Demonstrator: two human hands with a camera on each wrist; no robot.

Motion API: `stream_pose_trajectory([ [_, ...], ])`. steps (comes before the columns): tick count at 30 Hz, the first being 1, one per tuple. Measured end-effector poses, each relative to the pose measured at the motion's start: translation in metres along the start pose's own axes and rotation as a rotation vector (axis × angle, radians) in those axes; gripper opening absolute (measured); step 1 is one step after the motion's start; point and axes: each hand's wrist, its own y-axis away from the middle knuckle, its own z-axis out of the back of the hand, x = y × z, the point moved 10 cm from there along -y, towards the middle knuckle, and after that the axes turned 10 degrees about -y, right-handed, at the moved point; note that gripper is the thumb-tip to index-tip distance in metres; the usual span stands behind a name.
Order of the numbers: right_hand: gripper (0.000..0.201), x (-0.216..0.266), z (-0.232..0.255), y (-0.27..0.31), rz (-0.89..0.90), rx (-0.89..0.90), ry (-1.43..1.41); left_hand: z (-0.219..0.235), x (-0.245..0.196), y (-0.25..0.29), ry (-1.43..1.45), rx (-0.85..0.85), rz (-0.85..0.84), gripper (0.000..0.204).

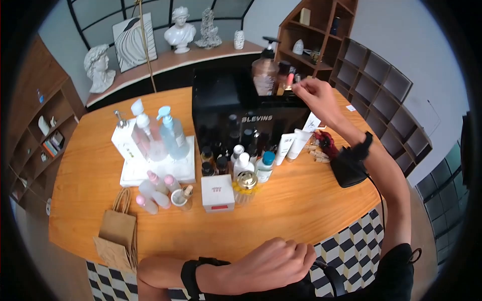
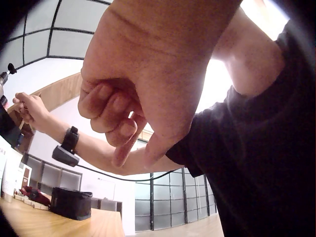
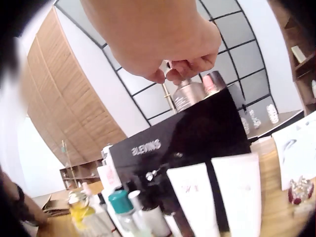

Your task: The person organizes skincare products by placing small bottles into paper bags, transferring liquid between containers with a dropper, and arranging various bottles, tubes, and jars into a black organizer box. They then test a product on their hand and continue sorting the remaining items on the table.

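Observation:
My right hand [image 1: 317,98] is over the back right of a glossy black box [image 1: 223,108] lettered BLEVINS. Its thumb and fingers are bent together beside a pink-tipped lipstick [image 1: 290,80]; I cannot tell whether they pinch something small. Close by, a brownish pump bottle [image 1: 264,75] stands on the box. In the right wrist view the hand [image 3: 170,44] hangs above that bottle [image 3: 189,95]. My left hand [image 1: 273,263] stays low in front of the table edge, fingers loosely curled. The left wrist view shows nothing held in it [image 2: 143,84].
White tubes [image 1: 284,148], small bottles [image 1: 264,165] and a white carton [image 1: 217,193] stand before the box. Pump bottles [image 1: 173,138] occupy a white tray [image 1: 158,173] at left. Paper bags [image 1: 116,233] lie at the front left. A black pouch [image 1: 347,170] sits at right.

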Motion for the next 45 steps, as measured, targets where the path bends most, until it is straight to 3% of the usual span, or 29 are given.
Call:
stream_pose_trajectory([
  [3, 0.025, 0.013, -0.039, 0.059, 0.011, 0.342, -0.181, -0.001, -0.002, -0.002, -0.04, 0.043, -0.007, 0.027],
  [5, 0.034, 0.027, -0.077, 0.109, -0.059, 0.825, -0.168, -0.004, -0.002, -0.003, -0.069, 0.048, -0.025, 0.027],
  [7, 0.048, 0.03, -0.093, 0.167, -0.275, 1.269, 0.127, -0.001, -0.004, -0.003, -0.126, -0.03, -0.003, 0.023],
  [9, 0.059, 0.029, -0.101, 0.208, -0.29, 1.465, 0.19, 0.003, -0.004, -0.004, -0.122, -0.03, 0.007, 0.021],
  [14, 0.053, 0.033, -0.124, 0.254, -0.107, 1.567, 0.24, 0.0, -0.003, -0.004, -0.122, -0.029, 0.023, 0.016],
  [16, 0.049, 0.025, -0.133, 0.268, -0.073, 1.65, 0.263, 0.0, -0.008, -0.004, -0.156, -0.028, -0.057, 0.023],
  [20, 0.047, 0.033, -0.137, 0.264, 0.015, 1.631, 0.336, 0.0, -0.013, -0.003, -0.121, -0.025, -0.04, 0.025],
  [22, 0.034, 0.064, -0.138, 0.235, -0.082, 1.435, 0.15, 0.012, -0.016, -0.003, -0.072, -0.119, -0.013, 0.016],
  [23, 0.034, 0.07, -0.142, 0.236, -0.088, 1.442, 0.145, 0.013, -0.02, -0.001, -0.063, -0.119, -0.007, 0.016],
  [25, 0.025, 0.118, -0.135, 0.196, 0.218, 1.035, -0.082, 0.019, -0.026, -0.001, 0.027, -0.17, 0.004, 0.018],
  [26, 0.021, 0.135, -0.132, 0.188, 0.358, 0.929, -0.071, 0.017, -0.03, -0.001, 0.089, -0.191, -0.002, 0.021],
  [27, 0.021, 0.142, -0.137, 0.185, 0.368, 0.935, -0.069, 0.017, -0.031, -0.001, 0.08, -0.194, 0.004, 0.021],
  [29, 0.021, 0.168, -0.129, 0.173, 0.588, 0.666, 0.082, 0.027, -0.029, 0.003, 0.095, -0.28, 0.018, 0.022],
  [31, 0.021, 0.174, -0.14, 0.172, 0.634, 0.643, 0.139, 0.027, -0.03, 0.007, 0.008, -0.279, 0.028, 0.023],
  [33, 0.022, 0.185, -0.151, 0.166, 0.718, 0.621, 0.204, 0.018, -0.032, 0.001, 0.045, -0.143, -0.035, 0.019],
  [39, 0.035, 0.168, -0.211, 0.17, 0.812, 0.754, 0.557, 0.049, -0.017, 0.001, -0.089, -0.199, 0.029, 0.023],
  [45, 0.046, 0.145, -0.244, 0.173, 0.809, 0.776, 0.692, 0.067, -0.02, 0.006, -0.064, -0.278, 0.039, 0.022],
])
